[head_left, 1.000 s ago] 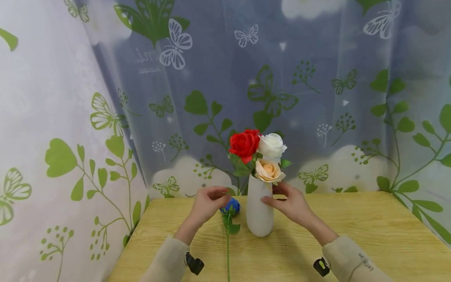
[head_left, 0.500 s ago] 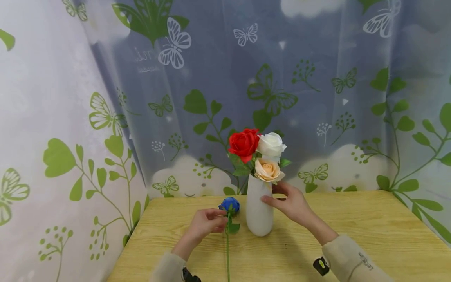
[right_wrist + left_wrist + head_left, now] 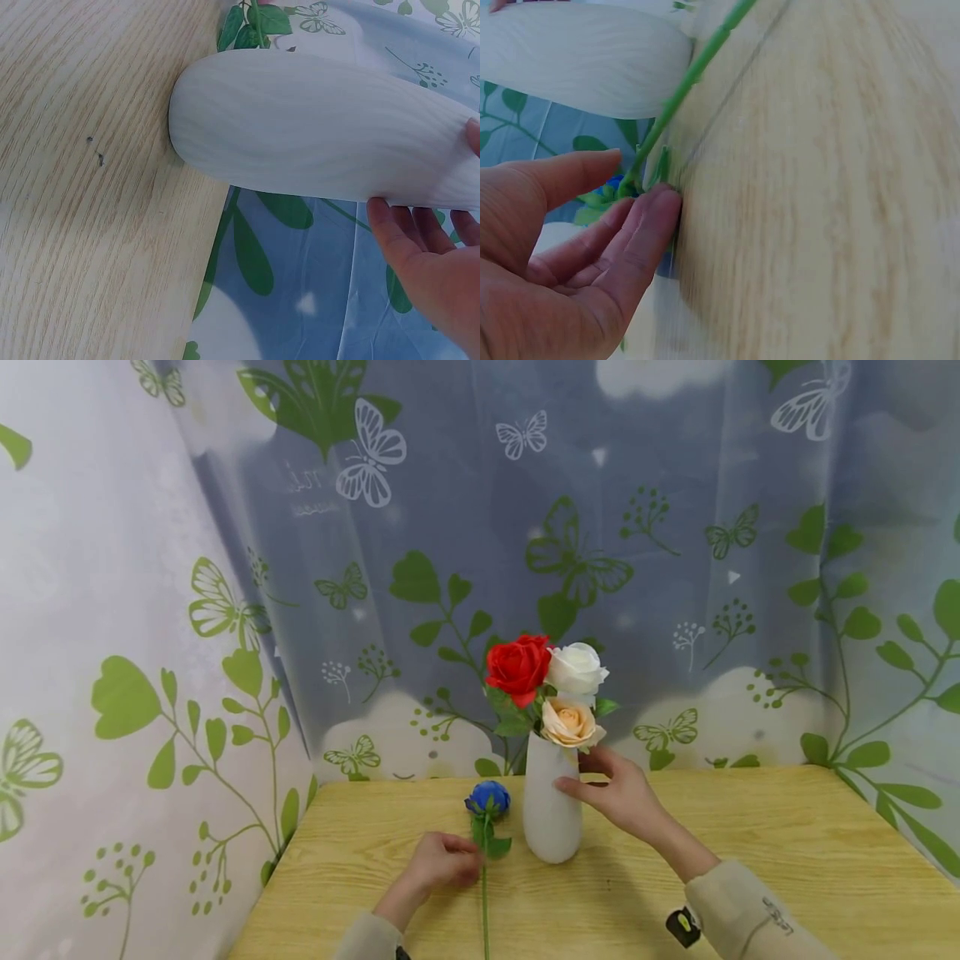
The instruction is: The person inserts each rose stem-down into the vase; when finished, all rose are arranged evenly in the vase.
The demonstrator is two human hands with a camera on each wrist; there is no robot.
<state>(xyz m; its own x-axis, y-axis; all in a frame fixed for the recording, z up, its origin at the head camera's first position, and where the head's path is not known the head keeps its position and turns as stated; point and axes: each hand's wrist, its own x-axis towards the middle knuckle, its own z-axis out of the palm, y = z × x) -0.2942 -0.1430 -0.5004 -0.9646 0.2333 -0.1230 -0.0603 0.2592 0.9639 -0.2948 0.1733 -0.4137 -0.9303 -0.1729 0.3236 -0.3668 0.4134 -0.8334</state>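
A white vase (image 3: pixel 553 810) stands upright on the table, bearing a red rose (image 3: pixel 519 668), a white rose (image 3: pixel 577 669) and a peach rose (image 3: pixel 570 722). My right hand (image 3: pixel 626 789) grips the vase's upper part from the right, thumb in front and fingers behind; the right wrist view shows fingers (image 3: pixel 390 225) along its side. Left of the vase lies a blue rose (image 3: pixel 488 797), its green stem (image 3: pixel 694 75) running toward me. My left hand (image 3: pixel 438 867) is beside that stem just below the leaves; in the left wrist view its thumb and fingers are apart, around the stem.
The wooden table (image 3: pixel 712 843) reaches back to a hanging curtain (image 3: pixel 465 527) printed with leaves and butterflies. Another curtain panel (image 3: pixel 52 610) hangs along the left side. A dark wrist device (image 3: pixel 683 927) sits at the right sleeve.
My left hand has come down and toward me from the blue rose's head to its stem below the leaves. The right hand has kept its hold on the vase.
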